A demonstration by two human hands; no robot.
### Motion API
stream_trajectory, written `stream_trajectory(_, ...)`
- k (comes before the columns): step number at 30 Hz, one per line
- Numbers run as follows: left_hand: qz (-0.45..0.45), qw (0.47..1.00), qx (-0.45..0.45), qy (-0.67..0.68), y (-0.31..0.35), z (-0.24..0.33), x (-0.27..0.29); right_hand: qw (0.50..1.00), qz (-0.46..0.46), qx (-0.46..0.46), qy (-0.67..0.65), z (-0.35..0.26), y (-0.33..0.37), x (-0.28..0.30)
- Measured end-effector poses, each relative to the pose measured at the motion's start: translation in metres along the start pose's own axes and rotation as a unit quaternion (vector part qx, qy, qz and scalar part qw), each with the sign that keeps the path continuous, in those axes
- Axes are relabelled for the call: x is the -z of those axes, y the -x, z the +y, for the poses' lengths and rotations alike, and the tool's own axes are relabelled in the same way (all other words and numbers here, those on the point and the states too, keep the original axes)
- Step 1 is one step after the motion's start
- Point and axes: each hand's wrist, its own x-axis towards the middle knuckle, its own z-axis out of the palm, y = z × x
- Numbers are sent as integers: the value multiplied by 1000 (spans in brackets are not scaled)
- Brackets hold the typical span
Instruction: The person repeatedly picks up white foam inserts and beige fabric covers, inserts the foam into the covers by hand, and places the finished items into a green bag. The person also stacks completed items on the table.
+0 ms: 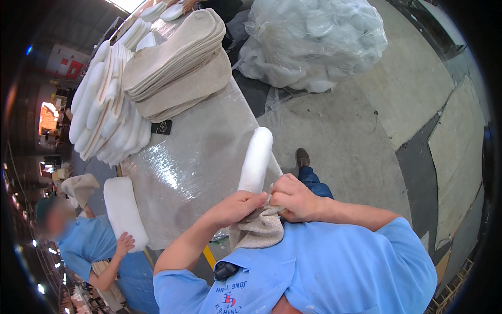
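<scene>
A white padded foam piece stands up in front of my chest, its lower end inside a beige fabric cover. My left hand is closed round the foam and the cover's edge, with the thumb pressing on top. At the cover's right edge, my right hand grips the fabric with curled fingers. The cover hangs bunched below both hands, against my blue shirt.
On the plastic-covered table lie a stack of beige covers and a pile of white foam pieces. A small dark object lies beside them. A co-worker at left holds another foam pad. A big clear plastic bag sits beyond the table.
</scene>
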Motion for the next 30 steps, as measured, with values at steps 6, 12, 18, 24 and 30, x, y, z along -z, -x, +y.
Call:
stream_trajectory(6, -39, 997, -38, 55, -5, -6, 1, 759, -69, -244, -599, 31, 24, 31)
stream_trajectory(12, -65, 989, -127, -46, -1, 12, 0, 665, -113, -358, -645, 74, 21, -9)
stream_trajectory(18, -89, 973, -146, -153, -2, 23, 1, 593, -177, -404, -673, 70, 20, -38)
stream_trajectory(24, -72, 956, -158, -237, -7, 30, -3, 635, -256, -333, -649, 74, 26, -41)
stream_trajectory(30, -81, 964, -106, -229, -8, 43, -5, 711, -303, -270, -574, 82, 32, -38)
